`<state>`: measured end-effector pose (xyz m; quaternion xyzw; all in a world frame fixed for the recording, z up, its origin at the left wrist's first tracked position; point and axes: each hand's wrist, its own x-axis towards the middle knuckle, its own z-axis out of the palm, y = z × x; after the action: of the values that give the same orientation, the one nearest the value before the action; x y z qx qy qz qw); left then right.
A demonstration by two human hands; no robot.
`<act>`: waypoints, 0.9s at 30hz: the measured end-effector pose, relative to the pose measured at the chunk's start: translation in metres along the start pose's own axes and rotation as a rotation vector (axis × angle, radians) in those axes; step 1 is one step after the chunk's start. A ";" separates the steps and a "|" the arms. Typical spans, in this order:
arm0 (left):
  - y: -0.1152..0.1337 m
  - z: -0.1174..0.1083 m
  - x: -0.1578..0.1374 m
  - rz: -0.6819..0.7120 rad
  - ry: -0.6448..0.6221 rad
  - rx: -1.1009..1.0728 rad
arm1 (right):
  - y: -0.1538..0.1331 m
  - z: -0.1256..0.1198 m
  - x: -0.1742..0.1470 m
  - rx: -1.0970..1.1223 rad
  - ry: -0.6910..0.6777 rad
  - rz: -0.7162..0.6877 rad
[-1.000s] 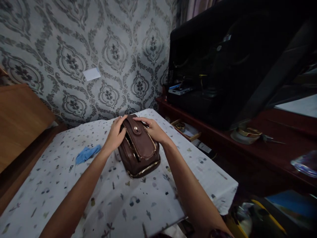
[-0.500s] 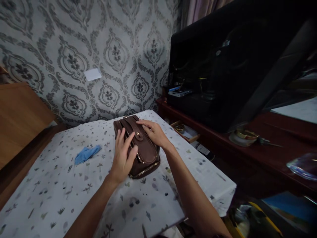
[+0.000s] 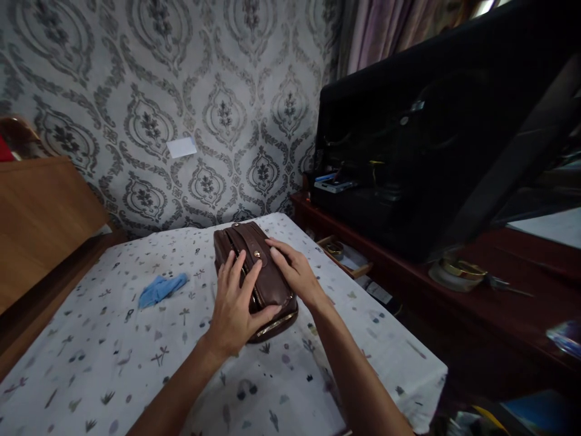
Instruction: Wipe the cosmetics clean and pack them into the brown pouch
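A brown leather bag (image 3: 270, 281) with gold zips and a snap-fastened strap lies flat on the patterned white cloth. Spread across its left side and near end is my left hand (image 3: 238, 300), fingers apart and thumb stretched along the zipped edge. My right hand (image 3: 295, 269) rests on the bag's right side, its fingers extended over the top near the strap. Neither hand is wrapped round the bag. A crumpled blue cloth (image 3: 162, 289) lies to the left of it.
The table (image 3: 149, 345) meets a wallpapered wall. To the right, a dark red cabinet (image 3: 481, 297) carries a large black television (image 3: 408, 151) and rolls of tape (image 3: 458, 275). A small drawer (image 3: 347, 257) juts out beside the table. A wooden panel (image 3: 49, 212) stands on the left.
My left hand has come down onto the bag, its thumb now reaching across the near end. My right hand has slid slightly towards me. The camera view has shifted a little.
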<state>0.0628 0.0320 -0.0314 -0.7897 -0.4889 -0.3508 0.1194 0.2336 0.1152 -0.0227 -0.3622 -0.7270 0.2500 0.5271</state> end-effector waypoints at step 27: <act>-0.018 0.006 0.013 -0.210 0.000 -0.337 | -0.019 0.013 -0.018 -0.440 0.035 -0.075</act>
<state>0.0537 0.0535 -0.0300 -0.7434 -0.5029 -0.4380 -0.0515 0.2196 0.0893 -0.0235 -0.4454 -0.7678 0.0594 0.4568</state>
